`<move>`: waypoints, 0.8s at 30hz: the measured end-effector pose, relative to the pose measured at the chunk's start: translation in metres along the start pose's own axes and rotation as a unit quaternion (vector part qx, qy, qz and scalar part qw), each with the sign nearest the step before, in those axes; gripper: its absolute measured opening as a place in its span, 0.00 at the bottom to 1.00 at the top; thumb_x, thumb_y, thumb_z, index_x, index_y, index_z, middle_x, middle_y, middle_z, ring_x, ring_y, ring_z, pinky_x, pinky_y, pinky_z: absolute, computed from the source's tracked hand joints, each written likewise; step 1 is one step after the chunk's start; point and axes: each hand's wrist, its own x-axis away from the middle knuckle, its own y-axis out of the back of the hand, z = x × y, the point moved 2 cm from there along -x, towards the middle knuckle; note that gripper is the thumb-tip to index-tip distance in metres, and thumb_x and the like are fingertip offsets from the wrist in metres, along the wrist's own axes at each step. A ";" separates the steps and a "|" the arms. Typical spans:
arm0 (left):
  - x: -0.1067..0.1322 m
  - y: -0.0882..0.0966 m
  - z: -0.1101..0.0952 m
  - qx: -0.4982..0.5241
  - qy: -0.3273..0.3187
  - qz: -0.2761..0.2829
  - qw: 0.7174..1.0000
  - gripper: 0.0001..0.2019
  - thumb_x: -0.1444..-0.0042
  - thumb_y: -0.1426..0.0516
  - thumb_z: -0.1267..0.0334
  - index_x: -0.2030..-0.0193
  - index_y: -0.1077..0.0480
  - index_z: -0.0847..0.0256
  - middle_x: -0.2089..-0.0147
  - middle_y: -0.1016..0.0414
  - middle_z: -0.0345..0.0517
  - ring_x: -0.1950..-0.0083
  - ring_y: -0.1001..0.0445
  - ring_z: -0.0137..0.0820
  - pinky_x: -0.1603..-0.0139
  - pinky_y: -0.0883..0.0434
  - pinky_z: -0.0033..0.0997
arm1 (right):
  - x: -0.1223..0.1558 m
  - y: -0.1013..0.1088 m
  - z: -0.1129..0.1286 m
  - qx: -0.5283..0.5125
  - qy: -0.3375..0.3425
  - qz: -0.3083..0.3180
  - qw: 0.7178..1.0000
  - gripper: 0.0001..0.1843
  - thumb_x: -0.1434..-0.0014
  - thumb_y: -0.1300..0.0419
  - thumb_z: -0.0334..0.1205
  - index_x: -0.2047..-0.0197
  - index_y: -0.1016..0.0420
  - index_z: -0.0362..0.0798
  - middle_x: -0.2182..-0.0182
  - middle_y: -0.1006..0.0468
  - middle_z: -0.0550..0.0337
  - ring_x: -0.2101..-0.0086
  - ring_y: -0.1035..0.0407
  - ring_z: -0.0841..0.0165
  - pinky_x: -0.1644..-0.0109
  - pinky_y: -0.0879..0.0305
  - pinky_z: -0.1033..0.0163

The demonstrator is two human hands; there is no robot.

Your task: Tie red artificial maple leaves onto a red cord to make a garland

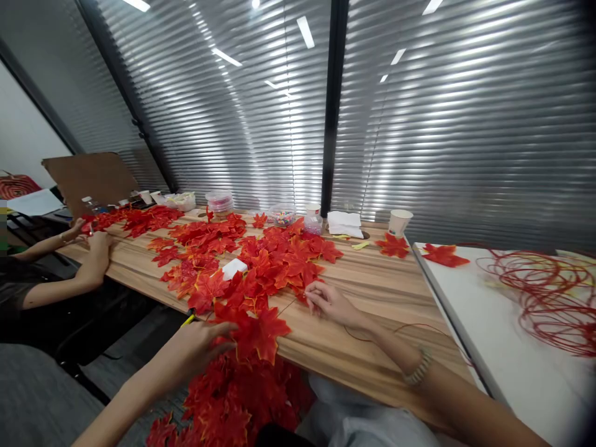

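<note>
My left hand [198,351] is at the table's front edge, its fingers closed at the side of a red artificial maple leaf [263,335] with yellow edging. Part of its fingertips is hidden behind the leaf. To the right, my right hand [330,304] hovers just over the wood with thumb and fingers pinched together. From that pinch a thin dark red cord [287,307] runs left toward the leaf. More cord [358,337] curves under my right forearm. Below the edge, a large bunch of red leaves [251,397] hangs near my lap.
Red maple leaves [284,254] lie heaped across the wooden table [372,292]. A small white block [234,269] and a yellow-handled tool [189,319] lie near them. Tangled red cord [535,285] covers the white surface at right. Paper cup [399,221] stands behind. Another person's hands [95,245] work at left.
</note>
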 end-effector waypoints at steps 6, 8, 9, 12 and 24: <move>-0.108 -0.004 -0.024 -0.130 0.007 -0.106 0.986 0.16 0.46 0.53 0.53 0.60 0.31 0.59 0.65 0.26 0.53 0.61 0.28 0.40 0.62 0.38 0.31 | -0.008 -0.012 -0.013 -0.021 0.018 -0.054 0.998 0.16 0.43 0.53 0.49 0.63 0.34 0.44 0.80 0.34 0.64 0.81 0.40 0.76 0.78 0.42 0.71; -0.149 -0.016 -0.019 -0.145 0.082 -0.172 0.971 0.19 0.49 0.50 0.53 0.59 0.32 0.66 0.62 0.27 0.62 0.57 0.30 0.46 0.59 0.38 0.36 | -0.004 -0.013 -0.017 -0.011 0.036 -0.102 0.994 0.16 0.43 0.52 0.48 0.63 0.34 0.44 0.81 0.34 0.64 0.81 0.40 0.75 0.77 0.42 0.70; -0.166 -0.023 -0.014 -0.136 0.117 -0.176 0.968 0.19 0.51 0.48 0.54 0.60 0.32 0.69 0.62 0.28 0.65 0.56 0.31 0.48 0.59 0.37 0.37 | -0.002 -0.013 -0.020 -0.009 0.044 -0.135 0.990 0.15 0.43 0.52 0.48 0.63 0.34 0.44 0.81 0.34 0.63 0.80 0.39 0.74 0.77 0.41 0.69; -0.197 -0.029 0.004 -0.112 0.127 -0.161 0.972 0.13 0.58 0.44 0.61 0.68 0.30 0.70 0.65 0.28 0.67 0.61 0.29 0.49 0.64 0.35 0.37 | 0.002 -0.013 -0.028 -0.008 0.060 -0.206 0.977 0.15 0.42 0.53 0.47 0.62 0.34 0.45 0.80 0.33 0.62 0.79 0.37 0.73 0.74 0.39 0.68; -0.210 -0.020 0.029 -0.076 0.108 -0.113 0.985 0.08 0.72 0.39 0.65 0.84 0.35 0.62 0.77 0.28 0.50 0.67 0.28 0.41 0.68 0.35 0.30 | -0.001 -0.007 -0.036 0.006 0.062 -0.276 0.959 0.16 0.41 0.55 0.45 0.61 0.32 0.43 0.80 0.31 0.61 0.80 0.36 0.73 0.71 0.38 0.66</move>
